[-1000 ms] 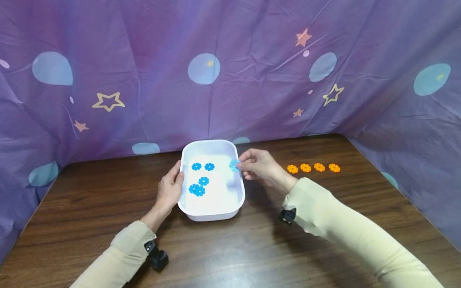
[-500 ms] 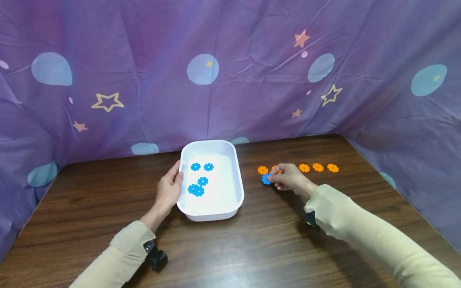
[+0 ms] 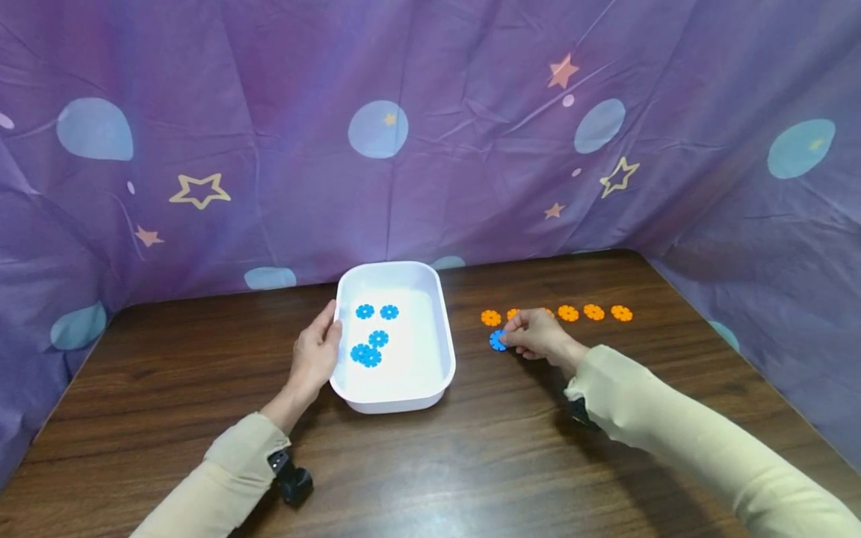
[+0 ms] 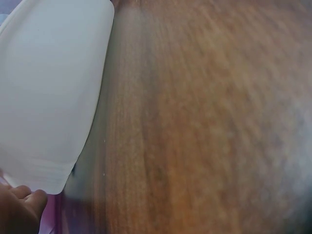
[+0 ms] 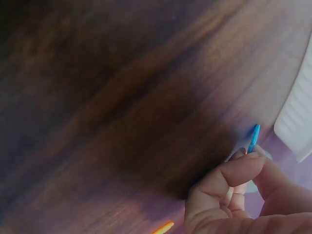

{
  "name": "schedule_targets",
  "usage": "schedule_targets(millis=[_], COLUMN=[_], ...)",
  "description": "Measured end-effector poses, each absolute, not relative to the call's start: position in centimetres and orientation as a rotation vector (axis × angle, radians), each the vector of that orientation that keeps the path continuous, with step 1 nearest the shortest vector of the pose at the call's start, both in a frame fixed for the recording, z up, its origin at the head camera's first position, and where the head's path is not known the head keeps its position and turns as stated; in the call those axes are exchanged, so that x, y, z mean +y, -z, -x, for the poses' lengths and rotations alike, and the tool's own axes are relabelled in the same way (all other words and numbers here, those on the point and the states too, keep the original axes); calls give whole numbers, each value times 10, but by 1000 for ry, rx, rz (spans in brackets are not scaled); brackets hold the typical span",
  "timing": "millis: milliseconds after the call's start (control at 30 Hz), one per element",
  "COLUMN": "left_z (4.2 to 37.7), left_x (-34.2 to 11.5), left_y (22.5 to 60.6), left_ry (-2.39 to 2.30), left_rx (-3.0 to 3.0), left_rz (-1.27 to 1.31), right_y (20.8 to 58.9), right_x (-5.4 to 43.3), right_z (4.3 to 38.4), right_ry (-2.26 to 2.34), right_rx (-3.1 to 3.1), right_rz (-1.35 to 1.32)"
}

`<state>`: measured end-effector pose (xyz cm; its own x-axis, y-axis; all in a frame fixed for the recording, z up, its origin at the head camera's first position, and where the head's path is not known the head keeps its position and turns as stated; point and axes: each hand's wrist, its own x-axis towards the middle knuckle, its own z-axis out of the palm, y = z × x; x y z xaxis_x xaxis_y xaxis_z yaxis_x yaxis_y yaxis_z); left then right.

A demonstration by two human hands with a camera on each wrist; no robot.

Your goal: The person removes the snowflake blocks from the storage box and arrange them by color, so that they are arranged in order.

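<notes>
- Along the left wall of the white tray (image 3: 390, 406), the left hand (image 3: 316, 351) clamps the rim between thumb and fingers, presumably to steady it on the table (image 3: 417, 467).
- Right of the tray, the right hand (image 3: 540, 333) pinches one blue disc (image 3: 498, 341) at its edge, thumb and fingertips together; this grip leaves much of the face exposed. Whether the disc touches the table cannot be told.
- Just beyond it, six orange discs (image 3: 568, 313) form a row, one partly hidden by the hand; their gaps suggest deliberate spacing. The held disc is nearest the row's left end.
- Inside the tray, five other blue discs (image 3: 378, 338) lie toward the left, two overlapping, probably kept together by the walls.
</notes>
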<state>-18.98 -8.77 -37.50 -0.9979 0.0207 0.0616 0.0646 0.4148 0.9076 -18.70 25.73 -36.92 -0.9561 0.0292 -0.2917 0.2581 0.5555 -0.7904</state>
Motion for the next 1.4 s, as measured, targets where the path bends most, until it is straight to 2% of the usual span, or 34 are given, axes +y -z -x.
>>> schedule_targets(millis=[700, 967, 1400], left_z=[191, 189, 190], left_x=[-88, -87, -87], left_y=[376, 375, 376], left_ry=[1684, 1680, 1689], left_rx=[-2603, -2605, -2607], left_rz=[73, 79, 72], right_y=[370, 365, 326], right_x=[253, 251, 178], right_z=[187, 183, 180], right_ry=[1254, 1467, 1844], right_rx=[2658, 2515, 2341], right_rz=[-163, -219, -51])
